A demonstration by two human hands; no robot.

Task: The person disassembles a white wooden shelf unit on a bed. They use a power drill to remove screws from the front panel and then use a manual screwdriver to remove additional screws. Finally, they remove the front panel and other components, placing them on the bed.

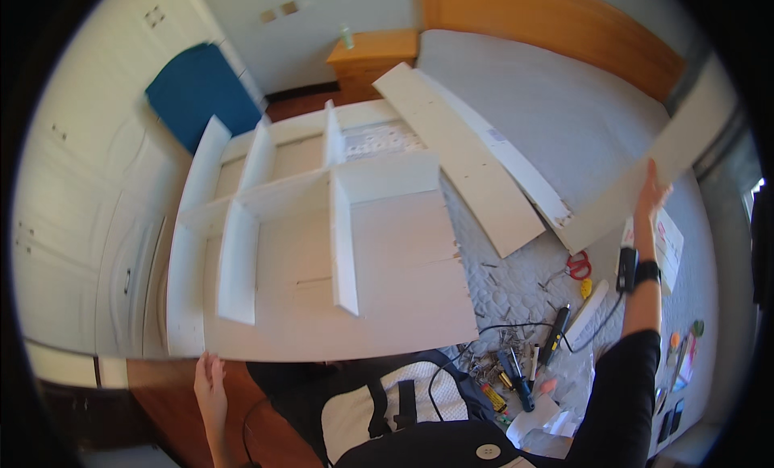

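A white shelf unit (pixel 403 323) with several upright dividers lies flat in front of me, its back panel down. My left hand (pixel 211 389) is at its near left corner, fingers stretched upward and fingertips at the edge. Out to the right, my right hand (pixel 651 192) holds a long pale board (pixel 617 208) by its side edge. That board is tilted, its lower end near the bed and its upper end raised toward the right. Part of the right fingers is hard to make out against it. A black device with a cable is strapped to my right wrist.
Two long boards (pixel 463 162) lie across the bed (pixel 500 81) beyond the unit. Red-handled scissors (pixel 579 265), a black-and-yellow tool (pixel 556 335), a blue-handled screwdriver (pixel 522 391) and loose screws lie on the bed at right. White cabinets (pixel 89 178) and a blue panel (pixel 201 93) stand left.
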